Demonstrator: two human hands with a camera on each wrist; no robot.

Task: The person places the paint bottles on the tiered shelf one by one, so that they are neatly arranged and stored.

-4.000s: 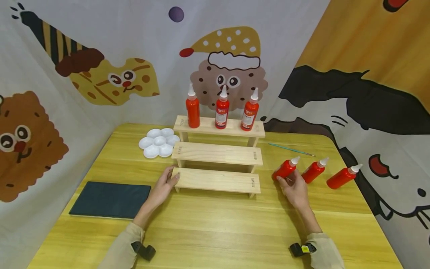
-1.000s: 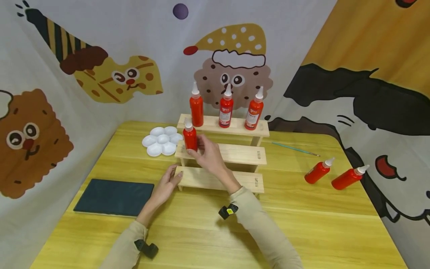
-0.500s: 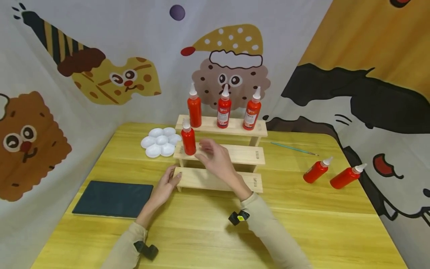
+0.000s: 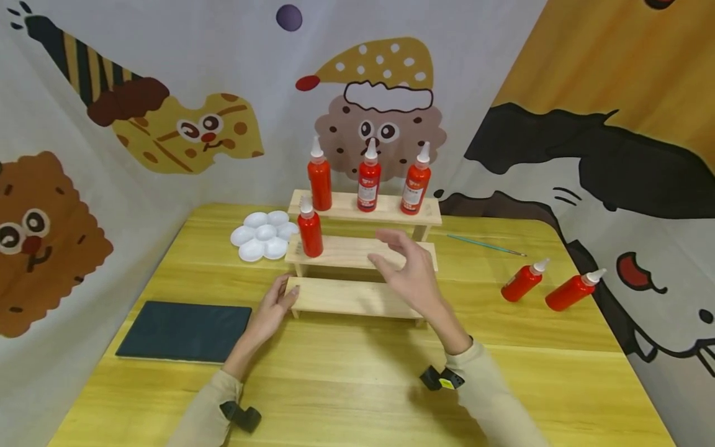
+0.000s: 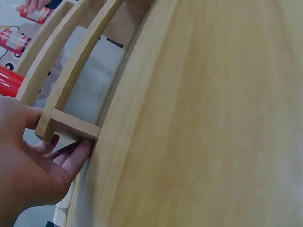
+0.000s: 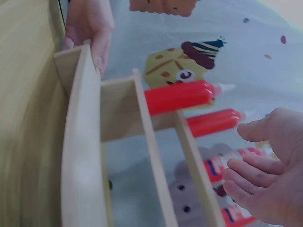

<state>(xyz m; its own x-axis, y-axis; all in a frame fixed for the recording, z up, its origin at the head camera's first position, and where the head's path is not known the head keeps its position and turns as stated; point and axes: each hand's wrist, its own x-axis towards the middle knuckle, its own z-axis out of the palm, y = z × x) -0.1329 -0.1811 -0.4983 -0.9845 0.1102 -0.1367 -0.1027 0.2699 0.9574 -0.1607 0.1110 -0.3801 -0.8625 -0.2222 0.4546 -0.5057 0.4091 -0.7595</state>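
Observation:
My left hand (image 4: 273, 305) holds the left end of the lowest step of a three-step wooden stand (image 4: 352, 298), thumb on top and fingers by the end leg (image 5: 75, 126). One red squeeze bottle (image 4: 310, 233) with a white nozzle stands upright at the left of the middle step. Over the right part of that step hovers my right hand (image 4: 412, 273), fingers spread and slightly bent, holding nothing. On the top step stand a left red bottle (image 4: 320, 180), a middle red bottle (image 4: 368, 183) and a right red bottle (image 4: 416, 186).
Two red bottles lie tilted at the right, one nearer (image 4: 522, 282) and one farther out (image 4: 571, 293). A thin paintbrush (image 4: 486, 244) lies behind them. Left of the stand are a white flower-shaped palette (image 4: 265, 234) and a dark flat board (image 4: 184, 332). A printed cloth (image 4: 234, 37) hangs behind.
A red bottle has gone from the right of the table to the middle step. My right hand has let go of it and moved right. The left hand stays on the stand.

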